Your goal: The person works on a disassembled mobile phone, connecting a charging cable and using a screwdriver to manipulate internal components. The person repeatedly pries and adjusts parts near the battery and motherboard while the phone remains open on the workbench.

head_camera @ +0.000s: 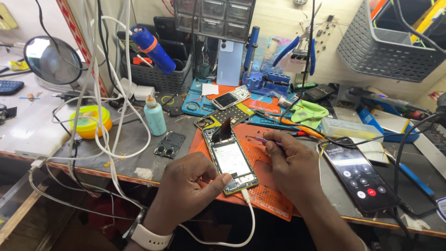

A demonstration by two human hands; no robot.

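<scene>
Lower centre, nearest cam: left hand, white watch at wrist, pinches lower edge of opened phone w/ thumb + forefinger. Phone lies face-down on orange mat, centre frame; back cover off, flex strip lifted, white cable plugged in at bottom. Not yet reassembled. Right hand pinches purple tool beside phone. Right: second phone, screen lit. Counter cluttered; teal bottle left, grey basket upper right.

Opened phone lies on mat, left of smartphone.
</scene>
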